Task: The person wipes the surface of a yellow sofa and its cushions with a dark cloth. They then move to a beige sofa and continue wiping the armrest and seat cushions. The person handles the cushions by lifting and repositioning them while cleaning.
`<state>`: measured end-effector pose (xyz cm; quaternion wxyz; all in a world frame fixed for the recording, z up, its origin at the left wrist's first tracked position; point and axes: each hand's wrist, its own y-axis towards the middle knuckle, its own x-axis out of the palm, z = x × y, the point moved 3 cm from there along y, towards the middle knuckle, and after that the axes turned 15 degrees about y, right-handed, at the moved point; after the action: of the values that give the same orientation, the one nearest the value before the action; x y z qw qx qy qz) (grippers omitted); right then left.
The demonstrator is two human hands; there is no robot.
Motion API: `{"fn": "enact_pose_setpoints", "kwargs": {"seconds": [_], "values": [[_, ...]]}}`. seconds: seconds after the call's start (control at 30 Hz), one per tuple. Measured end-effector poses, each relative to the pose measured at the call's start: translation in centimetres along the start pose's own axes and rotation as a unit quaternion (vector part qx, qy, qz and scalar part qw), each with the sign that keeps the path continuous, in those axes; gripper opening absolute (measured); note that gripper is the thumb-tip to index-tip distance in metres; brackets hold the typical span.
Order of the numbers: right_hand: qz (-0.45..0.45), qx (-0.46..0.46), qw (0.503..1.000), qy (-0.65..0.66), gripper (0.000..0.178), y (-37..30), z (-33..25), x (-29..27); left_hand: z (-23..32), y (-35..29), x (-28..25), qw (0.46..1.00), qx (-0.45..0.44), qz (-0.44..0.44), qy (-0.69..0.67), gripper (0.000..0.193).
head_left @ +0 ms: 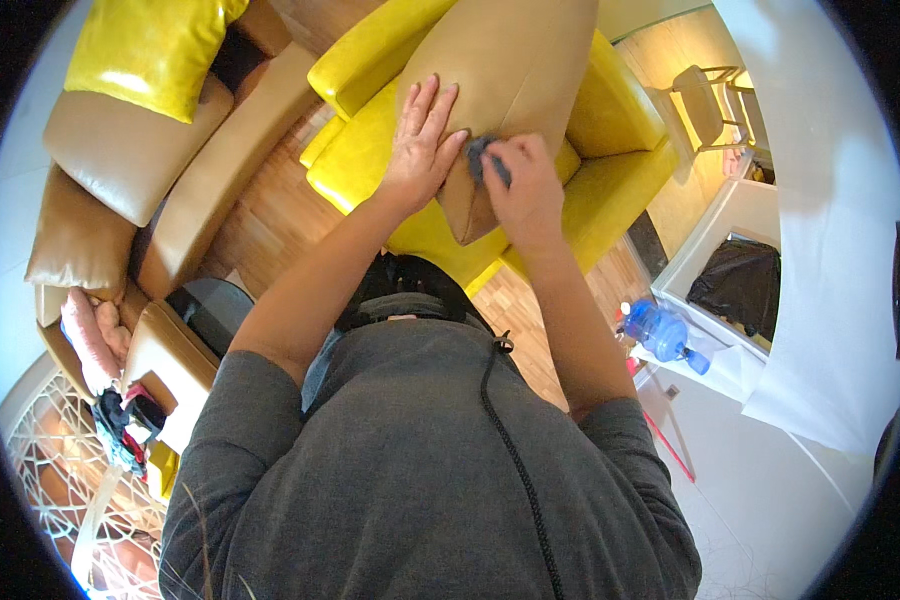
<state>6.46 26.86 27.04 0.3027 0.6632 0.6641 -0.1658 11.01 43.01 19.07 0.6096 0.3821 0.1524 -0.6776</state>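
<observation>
A tan leather-like cushion [510, 70] rests on a yellow armchair [610, 190], one corner pointing toward me. My left hand [420, 145] lies on the cushion's left side, fingers stretched out and slightly spread. Close beside it, my right hand [523, 190] is closed around a dark grey cloth [487, 162] and presses it to the cushion near that corner. Part of the cloth is hidden under my fingers.
To the left stands a tan sofa [210, 180] with a yellow pillow [145, 55] and tan cushions. A blue water bottle [658, 330] is at the right, near a bin lined with a black bag [738, 283]. A wooden chair [705, 105] stands farther back.
</observation>
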Motion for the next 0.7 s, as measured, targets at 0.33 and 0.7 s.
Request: {"fn": "enact_pose_setpoints", "kwargs": {"seconds": [0.33, 0.7], "values": [[0.115, -0.045, 0.992, 0.007, 0.018, 5.3, -0.1, -2.1, 0.7, -3.3, -1.6, 1.0, 0.011, -0.006, -0.025, 0.068], [0.086, -0.085, 0.992, 0.029, 0.016, 2.1, -2.2, -0.6, 0.1, -5.4, -2.0, 0.999, -0.008, -0.038, -0.02, 0.075]]}}
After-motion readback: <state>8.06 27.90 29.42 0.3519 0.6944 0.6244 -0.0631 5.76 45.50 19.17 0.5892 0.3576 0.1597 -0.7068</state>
